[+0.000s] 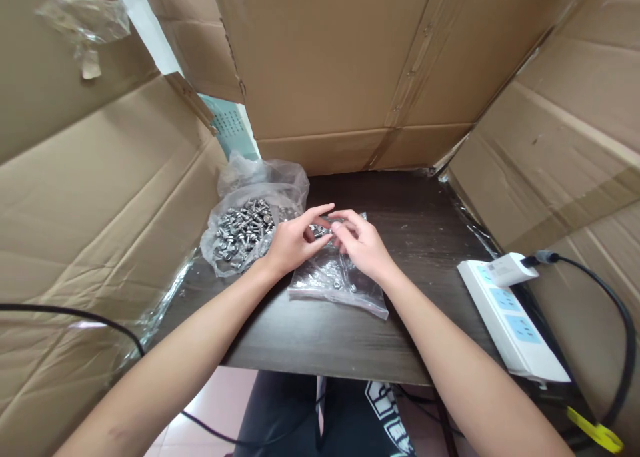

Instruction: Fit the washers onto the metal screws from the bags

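Left hand (290,244) and right hand (363,247) pinch screw (319,230) (no readable labels).

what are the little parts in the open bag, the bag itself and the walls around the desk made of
The small parts look like bright metal, probably steel: silvery and glinting. Their bag seems thin clear plastic film, crinkled and see-through. The walls look like brown corrugated cardboard, matte, with fold creases and tape seams. The tabletop appears dark wood-grain, possibly laminate.
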Action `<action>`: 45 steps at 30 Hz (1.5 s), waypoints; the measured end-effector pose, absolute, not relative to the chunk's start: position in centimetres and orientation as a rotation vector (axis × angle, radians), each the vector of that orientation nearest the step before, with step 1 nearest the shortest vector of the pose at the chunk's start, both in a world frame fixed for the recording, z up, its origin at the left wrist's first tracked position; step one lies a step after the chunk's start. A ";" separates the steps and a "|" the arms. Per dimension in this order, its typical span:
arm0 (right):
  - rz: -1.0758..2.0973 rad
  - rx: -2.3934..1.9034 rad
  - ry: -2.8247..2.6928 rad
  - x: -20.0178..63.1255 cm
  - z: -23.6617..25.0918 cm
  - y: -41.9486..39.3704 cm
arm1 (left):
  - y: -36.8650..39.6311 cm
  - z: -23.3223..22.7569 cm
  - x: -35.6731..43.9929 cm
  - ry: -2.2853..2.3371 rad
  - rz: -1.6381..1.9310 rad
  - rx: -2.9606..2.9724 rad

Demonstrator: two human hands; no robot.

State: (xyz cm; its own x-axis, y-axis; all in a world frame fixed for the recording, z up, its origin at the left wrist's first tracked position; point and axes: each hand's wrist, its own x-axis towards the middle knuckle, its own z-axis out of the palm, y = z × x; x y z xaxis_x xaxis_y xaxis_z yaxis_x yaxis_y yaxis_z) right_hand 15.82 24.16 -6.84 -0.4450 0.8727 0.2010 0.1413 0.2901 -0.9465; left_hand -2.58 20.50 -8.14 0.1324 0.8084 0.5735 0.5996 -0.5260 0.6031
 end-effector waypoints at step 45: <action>1.424 -0.886 -1.664 16.1 -7.1 24.9 | 20.6 -8.0 -2.7 1.380 1.305 2.204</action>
